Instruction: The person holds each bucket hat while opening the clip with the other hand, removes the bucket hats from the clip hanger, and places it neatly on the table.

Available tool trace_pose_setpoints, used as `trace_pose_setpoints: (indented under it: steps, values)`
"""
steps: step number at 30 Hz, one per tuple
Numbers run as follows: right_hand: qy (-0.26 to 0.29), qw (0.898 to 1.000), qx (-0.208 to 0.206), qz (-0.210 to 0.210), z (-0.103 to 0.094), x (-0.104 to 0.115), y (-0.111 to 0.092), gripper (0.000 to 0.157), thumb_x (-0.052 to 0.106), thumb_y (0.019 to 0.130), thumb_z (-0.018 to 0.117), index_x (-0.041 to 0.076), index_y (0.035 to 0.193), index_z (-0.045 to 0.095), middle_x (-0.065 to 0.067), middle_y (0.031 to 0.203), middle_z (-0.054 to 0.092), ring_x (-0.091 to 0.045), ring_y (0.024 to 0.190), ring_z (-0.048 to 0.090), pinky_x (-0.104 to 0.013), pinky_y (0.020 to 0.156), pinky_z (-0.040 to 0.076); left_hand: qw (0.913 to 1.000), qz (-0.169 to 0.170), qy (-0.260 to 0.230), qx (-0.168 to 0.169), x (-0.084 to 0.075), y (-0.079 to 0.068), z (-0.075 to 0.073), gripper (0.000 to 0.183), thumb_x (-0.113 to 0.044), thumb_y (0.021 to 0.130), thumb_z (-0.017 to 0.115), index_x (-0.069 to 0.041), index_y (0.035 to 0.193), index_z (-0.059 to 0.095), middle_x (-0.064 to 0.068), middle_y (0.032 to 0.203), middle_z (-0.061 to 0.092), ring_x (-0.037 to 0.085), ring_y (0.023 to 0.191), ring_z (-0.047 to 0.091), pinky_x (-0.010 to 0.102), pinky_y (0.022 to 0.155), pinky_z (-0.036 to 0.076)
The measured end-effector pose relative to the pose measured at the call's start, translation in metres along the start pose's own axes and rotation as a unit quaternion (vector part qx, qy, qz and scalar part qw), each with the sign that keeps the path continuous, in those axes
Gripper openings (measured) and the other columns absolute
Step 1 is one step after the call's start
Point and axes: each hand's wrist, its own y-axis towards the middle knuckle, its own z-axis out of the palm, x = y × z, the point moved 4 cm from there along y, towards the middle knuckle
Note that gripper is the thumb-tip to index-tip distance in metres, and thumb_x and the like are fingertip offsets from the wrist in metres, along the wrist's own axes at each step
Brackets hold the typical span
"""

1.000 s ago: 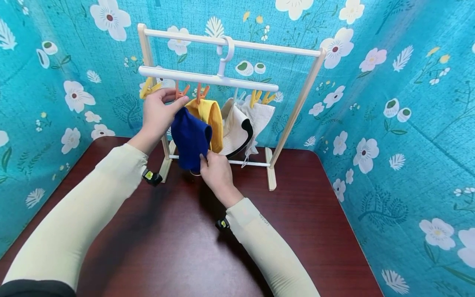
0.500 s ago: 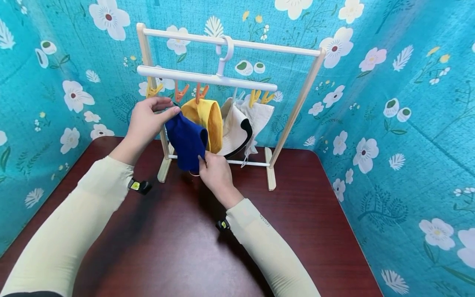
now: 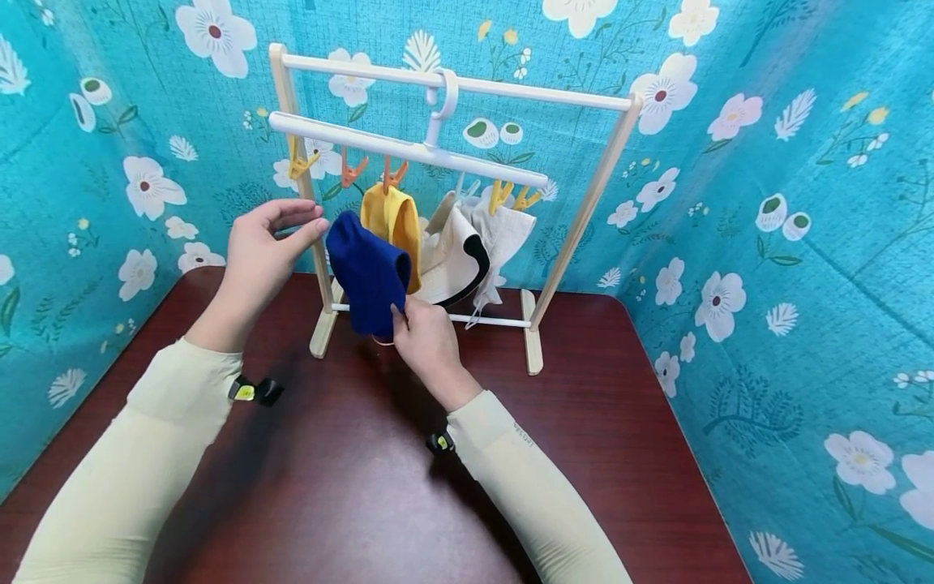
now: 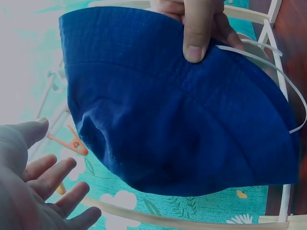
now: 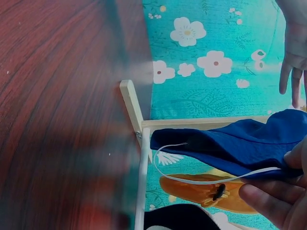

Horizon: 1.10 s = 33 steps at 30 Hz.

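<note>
We've got the blue hat (image 3: 368,276) pinched by its brim in our right hand (image 3: 430,337), white strap (image 5: 201,183) looping off the edge, held in front of the wooden rack (image 3: 606,174) near the yellow hat (image 3: 394,217) clipped to the white hanger (image 3: 379,146). Our left hand (image 3: 263,247) is just off the crown, not touching, fingers pretty spread out. Rack's on the desk (image 3: 328,487), btw.

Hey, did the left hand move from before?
Yes. Against the wooden rack in the head view, the left hand has moved down and to the left.
</note>
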Motion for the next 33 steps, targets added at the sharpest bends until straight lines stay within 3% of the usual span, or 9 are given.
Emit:
trace_pose_setpoints:
  steps: [8, 18, 25, 33]
  values:
    - [-0.003, 1.000, 0.001, -0.007, 0.000, -0.001, 0.001, 0.016, 0.023, 0.101, 0.064, 0.014, 0.089, 0.069, -0.007, 0.090, 0.078, -0.024, 0.086, 0.077, -0.042, 0.067, 0.058, 0.9989, 0.014, -0.038, -0.023, 0.005, -0.016, -0.008, 0.042, -0.037, 0.094, 0.075, -0.015, 0.129, 0.071, 0.000, 0.124, 0.074, 0.006, 0.115, 0.065, 0.014, 0.085, 0.049]
    - [0.001, 1.000, -0.006, -0.014, -0.001, -0.002, -0.001, 0.023, 0.024, 0.102, 0.063, 0.014, 0.081, 0.065, -0.005, 0.084, 0.076, -0.025, 0.080, 0.076, -0.040, 0.063, 0.057, 0.9984, 0.034, -0.028, -0.034, 0.008, -0.043, -0.012, 0.038, -0.034, 0.097, 0.073, -0.012, 0.128, 0.072, -0.001, 0.122, 0.074, 0.003, 0.111, 0.067, 0.013, 0.088, 0.050]
    - [0.003, 0.999, -0.011, -0.037, 0.000, -0.001, -0.002, 0.020, 0.023, 0.102, 0.063, 0.014, 0.083, 0.067, -0.006, 0.082, 0.076, -0.024, 0.080, 0.076, -0.039, 0.063, 0.058, 0.9971, 0.056, -0.037, -0.036, 0.016, -0.060, -0.009, 0.033, -0.027, 0.098, 0.072, -0.011, 0.127, 0.072, 0.001, 0.120, 0.075, 0.003, 0.108, 0.068, 0.014, 0.089, 0.050]
    - [0.013, 0.999, -0.013, -0.032, -0.001, 0.000, -0.002, 0.019, 0.022, 0.101, 0.063, 0.013, 0.085, 0.066, -0.007, 0.084, 0.076, -0.024, 0.084, 0.076, -0.041, 0.065, 0.058, 0.9976, 0.050, -0.040, -0.025, 0.029, -0.078, -0.005, 0.031, -0.022, 0.097, 0.073, -0.010, 0.125, 0.073, -0.002, 0.115, 0.076, 0.002, 0.105, 0.069, 0.013, 0.086, 0.052]
